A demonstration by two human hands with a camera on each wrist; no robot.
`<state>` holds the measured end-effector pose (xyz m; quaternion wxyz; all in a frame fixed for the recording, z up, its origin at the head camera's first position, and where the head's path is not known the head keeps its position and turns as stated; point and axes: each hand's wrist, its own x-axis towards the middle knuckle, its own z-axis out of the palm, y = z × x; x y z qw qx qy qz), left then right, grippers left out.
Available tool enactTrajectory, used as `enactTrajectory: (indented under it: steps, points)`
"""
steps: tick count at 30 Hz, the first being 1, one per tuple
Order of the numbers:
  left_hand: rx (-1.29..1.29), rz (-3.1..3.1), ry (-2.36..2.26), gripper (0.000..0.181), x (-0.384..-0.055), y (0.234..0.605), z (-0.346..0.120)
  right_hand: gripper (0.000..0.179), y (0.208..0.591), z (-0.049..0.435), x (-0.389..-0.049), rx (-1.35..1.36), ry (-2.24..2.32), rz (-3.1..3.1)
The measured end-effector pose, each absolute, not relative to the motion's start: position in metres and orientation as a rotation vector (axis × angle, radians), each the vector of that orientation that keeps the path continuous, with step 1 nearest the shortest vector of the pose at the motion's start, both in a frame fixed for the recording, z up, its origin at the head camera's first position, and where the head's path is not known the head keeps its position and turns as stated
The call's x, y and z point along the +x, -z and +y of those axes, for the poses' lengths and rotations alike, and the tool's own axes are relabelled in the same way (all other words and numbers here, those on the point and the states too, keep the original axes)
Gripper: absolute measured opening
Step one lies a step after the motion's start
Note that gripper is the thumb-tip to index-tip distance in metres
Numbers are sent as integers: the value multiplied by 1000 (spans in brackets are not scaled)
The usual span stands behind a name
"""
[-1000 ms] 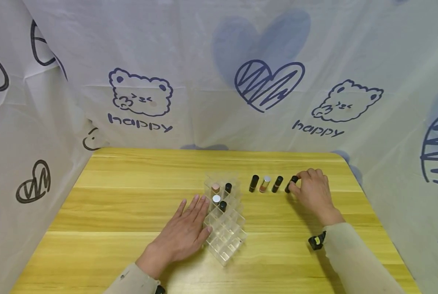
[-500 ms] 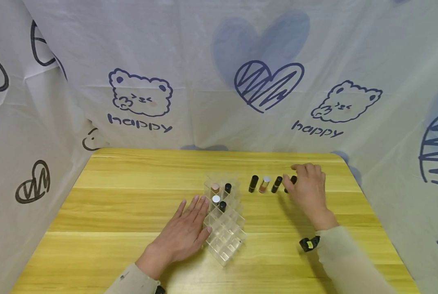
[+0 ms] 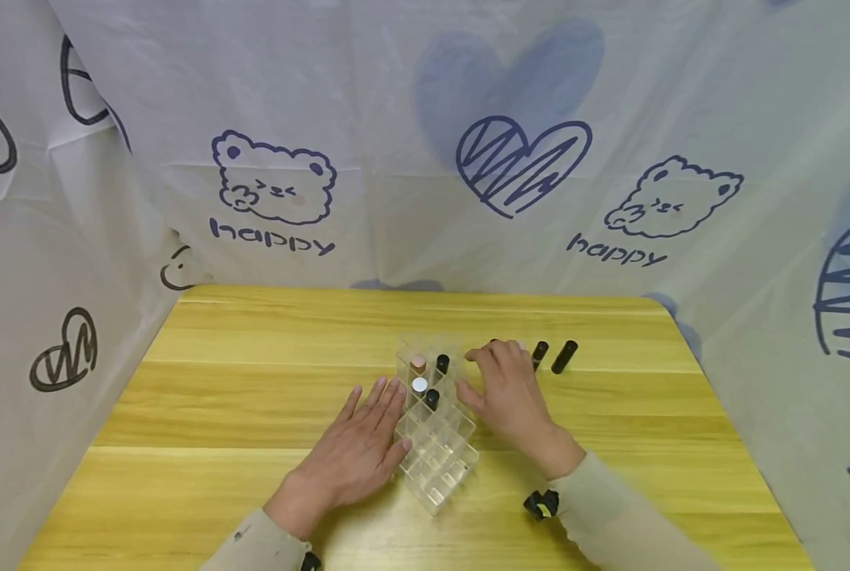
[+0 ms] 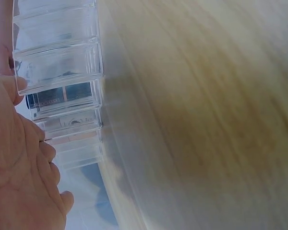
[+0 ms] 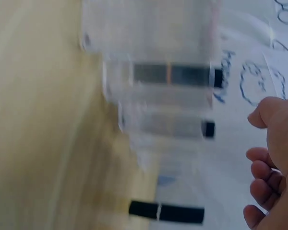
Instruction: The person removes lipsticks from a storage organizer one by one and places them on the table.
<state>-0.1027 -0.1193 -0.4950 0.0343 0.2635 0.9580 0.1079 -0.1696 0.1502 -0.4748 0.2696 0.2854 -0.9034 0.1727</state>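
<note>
A clear lipstick organizer (image 3: 435,452) stands on the table, with several lipsticks upright in its far compartments. Among them are a pink-capped lipstick (image 3: 418,363), a silver-capped lipstick (image 3: 420,385) and a black lipstick (image 3: 432,398). My left hand (image 3: 354,452) rests against the organizer's left side, fingers straight. Just right of the organizer hovers my right hand (image 3: 514,396), thumb and fingers apart; the right wrist view shows nothing between them. It largely hides two tubes of the table row, while a black lipstick (image 3: 564,358) at the row's right end shows fully. Another black lipstick (image 5: 167,212) appears in the right wrist view.
The yellow wood-grain table (image 3: 254,341) carries everything. Behind it and at the sides hangs a white curtain (image 3: 396,198) with printed hearts and bears. Near compartments of the organizer hold no lipsticks.
My right hand has let go of the rightmost black lipstick, leaving it standing, and moved left along the row to beside the organizer. The left hand has stayed put.
</note>
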Motion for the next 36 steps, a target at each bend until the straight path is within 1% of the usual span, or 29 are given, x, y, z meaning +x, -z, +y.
enactTrajectory:
  steps: [7, 13, 22, 29, 36]
  points:
    - [801, 2941, -340, 74, -104, 496, -119, 34, 483, 127, -161, 919, -426, -2518]
    - [803, 2949, -338, 73, -104, 497, -119, 28, 486, 121, -161, 938, -374, -2540]
    - [802, 2949, -338, 73, -104, 497, -120, 29, 486, 118, -161, 977, -352, -2560]
    - [811, 2954, -342, 73, -104, 497, -119, 24, 480, 118, -161, 965, -364, -2549]
    - [817, 2961, -336, 73, -104, 498, -120, 22, 479, 117, -162, 980, -233, -2469]
